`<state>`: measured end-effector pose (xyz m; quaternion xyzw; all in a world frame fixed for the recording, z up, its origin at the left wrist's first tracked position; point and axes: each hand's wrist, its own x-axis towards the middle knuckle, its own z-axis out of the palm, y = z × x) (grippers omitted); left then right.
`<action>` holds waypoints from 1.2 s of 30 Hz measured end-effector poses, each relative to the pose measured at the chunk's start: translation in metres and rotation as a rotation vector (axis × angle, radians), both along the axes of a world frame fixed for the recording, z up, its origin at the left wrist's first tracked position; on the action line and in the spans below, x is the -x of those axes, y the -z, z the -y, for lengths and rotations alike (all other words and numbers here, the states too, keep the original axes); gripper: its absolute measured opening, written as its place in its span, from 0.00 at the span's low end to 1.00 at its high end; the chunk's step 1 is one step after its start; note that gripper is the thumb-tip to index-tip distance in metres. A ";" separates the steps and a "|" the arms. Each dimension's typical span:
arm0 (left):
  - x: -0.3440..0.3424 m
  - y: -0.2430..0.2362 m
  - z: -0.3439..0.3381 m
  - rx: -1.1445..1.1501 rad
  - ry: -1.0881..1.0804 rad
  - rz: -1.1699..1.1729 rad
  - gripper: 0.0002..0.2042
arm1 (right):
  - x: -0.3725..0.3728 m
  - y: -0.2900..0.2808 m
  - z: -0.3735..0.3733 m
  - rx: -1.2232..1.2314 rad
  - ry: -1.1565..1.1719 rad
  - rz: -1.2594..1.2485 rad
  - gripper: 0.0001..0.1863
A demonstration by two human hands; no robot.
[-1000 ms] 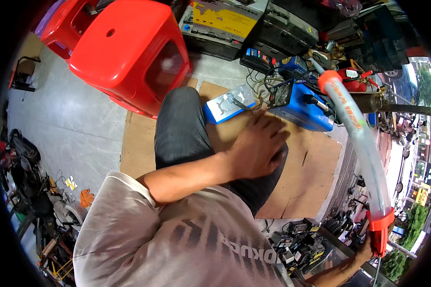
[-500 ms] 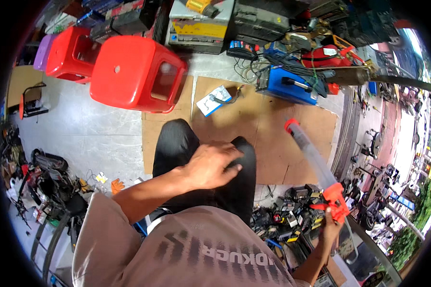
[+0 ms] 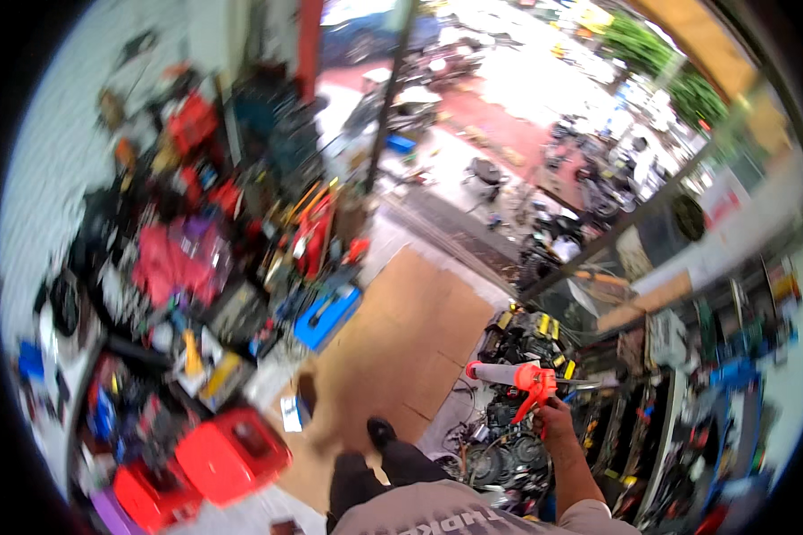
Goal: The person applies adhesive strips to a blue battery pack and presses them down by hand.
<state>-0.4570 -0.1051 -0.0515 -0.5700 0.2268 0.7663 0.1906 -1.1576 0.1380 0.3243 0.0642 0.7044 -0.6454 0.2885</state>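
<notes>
My right hand (image 3: 553, 417) is closed around the red handle of a caulking gun (image 3: 533, 382). The gun lies roughly level, its pale clear barrel and red front cap pointing left, with a thin rod sticking out behind the handle. Below and beyond it is a heap of dark motor parts (image 3: 500, 464). I cannot see my left hand in this view. A dark shoe (image 3: 381, 432) of mine stands on the cardboard sheet (image 3: 410, 330).
A blue toolbox (image 3: 326, 318) sits at the cardboard's left edge, near a small white and blue packet (image 3: 292, 414). Red stools (image 3: 232, 453) stand lower left. Clutter piles up along the left wall. A glass door frame (image 3: 633, 223) and shelves (image 3: 669, 392) are at right.
My view has swung right toward the doorway, and I now appear to be standing. My left hand has left the picture. The caulking gun stays in my right hand, now more level.
</notes>
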 end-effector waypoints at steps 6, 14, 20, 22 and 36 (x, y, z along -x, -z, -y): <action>0.058 -0.019 0.087 0.127 0.117 0.000 0.14 | -0.104 -0.075 -0.070 0.067 0.409 -0.179 0.05; 0.152 -0.099 0.240 0.465 0.180 -0.070 0.15 | -0.302 -0.087 -0.150 0.300 0.776 -0.179 0.16; 0.196 -0.084 0.290 0.403 0.477 -0.083 0.16 | -0.453 -0.085 -0.166 0.546 0.953 -0.224 0.12; 0.200 -0.083 0.270 0.374 0.598 -0.082 0.17 | -0.518 -0.067 -0.177 0.615 1.070 -0.256 0.07; 0.130 -0.090 0.093 0.406 1.434 -0.090 0.17 | -0.969 -0.081 -0.111 0.032 1.670 0.029 0.08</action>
